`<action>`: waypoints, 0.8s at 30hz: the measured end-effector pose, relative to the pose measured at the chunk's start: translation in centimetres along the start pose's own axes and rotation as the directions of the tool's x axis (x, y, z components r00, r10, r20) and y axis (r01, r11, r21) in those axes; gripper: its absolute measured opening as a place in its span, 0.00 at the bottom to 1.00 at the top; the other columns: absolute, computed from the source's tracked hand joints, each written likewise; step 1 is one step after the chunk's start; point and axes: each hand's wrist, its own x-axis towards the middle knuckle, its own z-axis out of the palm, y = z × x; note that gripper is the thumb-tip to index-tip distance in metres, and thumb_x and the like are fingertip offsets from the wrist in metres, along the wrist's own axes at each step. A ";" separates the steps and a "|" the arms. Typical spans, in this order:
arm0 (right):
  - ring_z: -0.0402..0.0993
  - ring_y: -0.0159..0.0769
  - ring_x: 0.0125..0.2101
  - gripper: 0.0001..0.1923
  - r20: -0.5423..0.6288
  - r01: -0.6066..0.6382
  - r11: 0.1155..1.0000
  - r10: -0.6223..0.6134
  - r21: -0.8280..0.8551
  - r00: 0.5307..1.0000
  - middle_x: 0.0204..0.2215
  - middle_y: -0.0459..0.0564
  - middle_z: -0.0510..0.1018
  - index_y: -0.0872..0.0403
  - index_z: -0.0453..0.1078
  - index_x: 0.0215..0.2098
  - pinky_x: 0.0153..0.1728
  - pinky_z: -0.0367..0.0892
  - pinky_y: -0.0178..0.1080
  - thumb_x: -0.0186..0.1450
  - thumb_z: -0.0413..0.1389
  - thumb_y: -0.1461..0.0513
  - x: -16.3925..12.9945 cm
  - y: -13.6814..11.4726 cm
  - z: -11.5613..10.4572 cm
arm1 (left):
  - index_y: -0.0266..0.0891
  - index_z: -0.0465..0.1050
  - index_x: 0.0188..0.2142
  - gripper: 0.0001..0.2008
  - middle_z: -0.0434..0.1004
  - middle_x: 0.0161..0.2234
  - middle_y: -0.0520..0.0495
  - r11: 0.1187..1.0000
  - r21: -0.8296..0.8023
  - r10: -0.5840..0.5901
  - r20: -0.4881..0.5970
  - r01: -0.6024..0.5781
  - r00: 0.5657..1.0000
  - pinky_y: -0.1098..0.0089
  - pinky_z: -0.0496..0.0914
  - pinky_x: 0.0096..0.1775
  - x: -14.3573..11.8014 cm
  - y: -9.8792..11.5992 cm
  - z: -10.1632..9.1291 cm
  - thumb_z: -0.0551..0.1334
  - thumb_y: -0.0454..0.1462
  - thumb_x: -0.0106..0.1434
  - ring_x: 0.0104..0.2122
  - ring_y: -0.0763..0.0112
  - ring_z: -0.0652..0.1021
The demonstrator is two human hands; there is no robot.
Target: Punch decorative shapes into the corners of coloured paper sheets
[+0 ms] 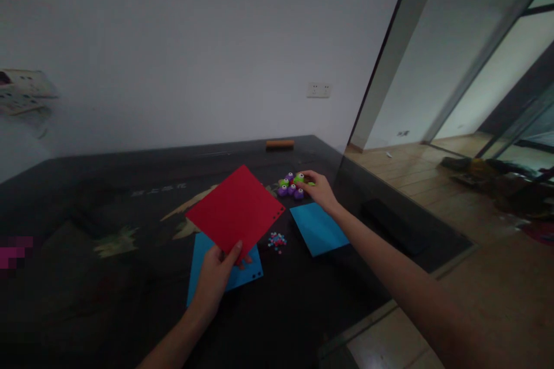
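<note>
My left hand is closed on the near corner of a red sheet of paper, thumb on top. Several small dark holes show near the sheet's right corner. The red sheet is raised and tilted over a blue sheet of paper, which has holes at its near right corner. At the cluster of small purple and green craft punches with white eye-like tops, my right hand has its fingers closed around a green craft punch, partly hidden by the fingers.
Small pink, blue and white paper cut-outs lie in a pile between the blue sheets. A second blue sheet lies under my right forearm. A brown roll rests at the back of the dark table; a black object lies right.
</note>
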 end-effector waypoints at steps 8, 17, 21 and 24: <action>0.74 0.38 0.39 0.14 -0.123 -0.183 0.942 0.154 -0.283 0.980 0.38 0.52 0.79 0.55 0.73 0.40 0.42 0.66 0.38 0.54 0.60 0.64 6.3 4.9 -1.0 | 0.37 0.69 0.22 0.18 0.75 0.18 0.47 0.998 -0.051 -0.021 0.034 0.022 0.999 0.67 0.68 0.25 -0.3 0.4 0.3 0.61 0.51 0.49 0.20 0.67 0.73; 0.72 0.40 0.44 0.12 -0.019 -0.288 0.857 0.310 -0.428 0.951 0.43 0.53 0.75 0.53 0.71 0.43 0.43 0.67 0.41 0.61 0.58 0.59 8.8 7.2 0.8 | 0.37 0.70 0.24 0.18 0.75 0.18 0.47 0.999 -0.030 -0.030 0.032 0.030 0.999 0.68 0.68 0.25 -0.4 0.4 0.3 0.61 0.51 0.51 0.20 0.66 0.73; 0.70 0.38 0.44 0.16 0.073 -0.282 0.852 0.347 -0.440 0.935 0.49 0.53 0.69 0.54 0.65 0.50 0.43 0.69 0.46 0.66 0.52 0.58 9.2 7.9 1.3 | 0.37 0.70 0.24 0.19 0.76 0.18 0.47 0.999 -0.029 -0.043 0.051 0.045 0.998 0.68 0.68 0.26 -0.3 -0.1 0.4 0.61 0.52 0.51 0.20 0.65 0.73; 0.70 0.38 0.44 0.16 0.127 -0.269 0.859 0.355 -0.436 0.926 0.49 0.53 0.70 0.54 0.65 0.50 0.43 0.69 0.46 0.66 0.52 0.58 9.4 8.3 1.5 | 0.38 0.70 0.23 0.19 0.76 0.19 0.47 0.999 -0.016 -0.031 0.057 0.032 0.998 0.68 0.68 0.25 -0.2 -0.2 0.4 0.61 0.52 0.51 0.20 0.66 0.73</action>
